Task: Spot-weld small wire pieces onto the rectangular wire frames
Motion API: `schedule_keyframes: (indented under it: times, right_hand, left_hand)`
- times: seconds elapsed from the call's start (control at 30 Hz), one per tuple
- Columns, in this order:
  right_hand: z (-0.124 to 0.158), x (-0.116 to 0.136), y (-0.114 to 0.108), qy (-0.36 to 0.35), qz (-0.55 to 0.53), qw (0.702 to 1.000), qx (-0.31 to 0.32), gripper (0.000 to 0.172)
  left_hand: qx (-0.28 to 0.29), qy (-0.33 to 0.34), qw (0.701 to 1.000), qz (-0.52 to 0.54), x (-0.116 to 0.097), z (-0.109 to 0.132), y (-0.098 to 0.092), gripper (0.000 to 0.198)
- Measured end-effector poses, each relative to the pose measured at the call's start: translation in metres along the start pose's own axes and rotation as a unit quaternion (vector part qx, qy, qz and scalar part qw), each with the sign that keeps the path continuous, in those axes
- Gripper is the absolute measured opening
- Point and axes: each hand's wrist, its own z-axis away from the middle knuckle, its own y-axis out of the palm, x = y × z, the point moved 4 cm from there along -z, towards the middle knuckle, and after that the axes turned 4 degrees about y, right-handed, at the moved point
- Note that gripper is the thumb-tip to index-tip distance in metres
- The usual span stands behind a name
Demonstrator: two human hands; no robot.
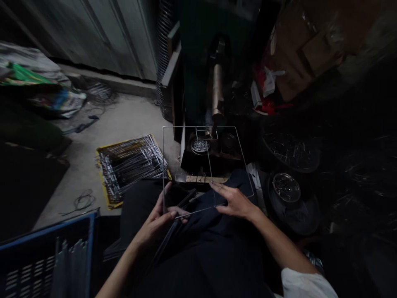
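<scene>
A thin rectangular wire frame (163, 161) with a middle bar is held in front of my lap. My left hand (166, 215) grips its near left corner, thumb over the lower wire. At the near side, my right hand (234, 200) closes on the frame where the middle bar meets the lower wire, its index finger stretched along the bar. The frame's far edge reaches the tip of a machine's arm (218, 91), where a small wire piece (201, 138) shows; whether they touch I cannot tell. Below lies a round dish (200, 145) of small metal pieces.
On the floor to the left, a yellow crate (108, 198) holds many wire parts. A blue crate (89, 231) with metal rods stands at the near left. To the right are a bowl of small parts (287, 187) and a dark basin (313, 159) with wire pieces.
</scene>
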Motion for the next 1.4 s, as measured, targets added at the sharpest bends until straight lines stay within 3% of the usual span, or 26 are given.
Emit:
schedule_keyframes:
  times: [0.77,1.07,1.3,1.4]
  right_hand:
    - [0.001,-0.010,-0.009,0.004,0.001,1.000,-0.030,0.093]
    - [0.002,-0.004,-0.017,0.006,-0.008,0.999,-0.031,0.090]
    - [-0.027,-0.003,-0.015,0.002,0.016,0.999,0.029,0.100]
    - [-0.040,-0.005,-0.019,0.015,0.068,0.998,0.007,0.091]
  left_hand:
    - [-0.011,-0.005,1.000,0.027,-0.003,-0.011,0.005,0.105]
    - [0.024,0.004,1.000,0.012,-0.006,-0.011,0.011,0.097]
    - [0.042,0.005,0.998,-0.054,-0.038,-0.031,0.005,0.092]
    - [0.048,0.005,0.996,-0.079,-0.056,-0.045,-0.001,0.091]
